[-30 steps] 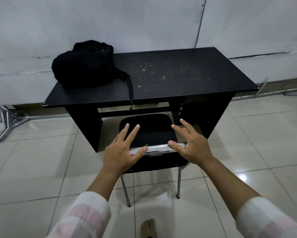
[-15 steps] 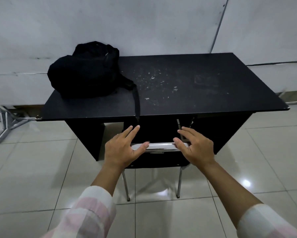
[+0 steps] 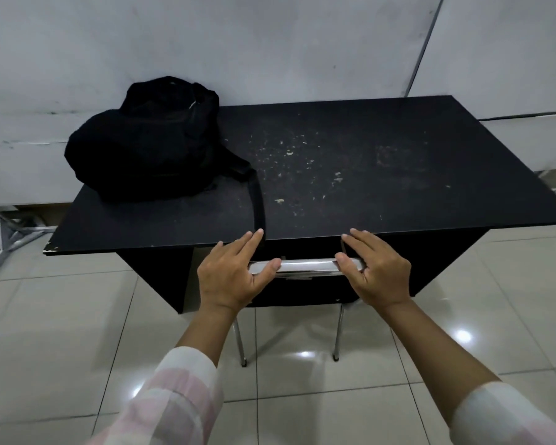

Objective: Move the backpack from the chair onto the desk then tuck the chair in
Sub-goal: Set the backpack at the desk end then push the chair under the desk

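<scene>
Chrome tubing forms the top rail (image 3: 305,264) of the chair (image 3: 302,290); it is rigid and smooth, so it may slip under a flat palm, and the frame is judged light enough to slide on the glossy tiled floor (image 3: 61,332). The rail is the correct place to hold or push; force applied there acts high on the frame, so the thin legs (image 3: 239,342) may catch on a tile joint and tip the chair. The left hand (image 3: 233,277) rests on the rail's left end, thumb laid along the bar and fingers extended, not clenched; the right hand (image 3: 377,274) mirrors it on the right end; neither hand wraps the bar fully. The rail's long axis runs 9 to 3 o'clock, parallel to the front edge of the worktop (image 3: 366,175); the seat points toward 12 o'clock and lies hidden under the worktop, only the backrest and rear legs remaining visible.

The black fabric backpack (image 3: 145,146) is soft and slumps under its own weight; it sits at the 10 o'clock corner of the worktop, touching the wall (image 3: 270,43). Its strap (image 3: 258,203) trails toward 6 o'clock and hangs over the front edge, just beside the left fingertips; it could snag. The task is judged nearly complete.
</scene>
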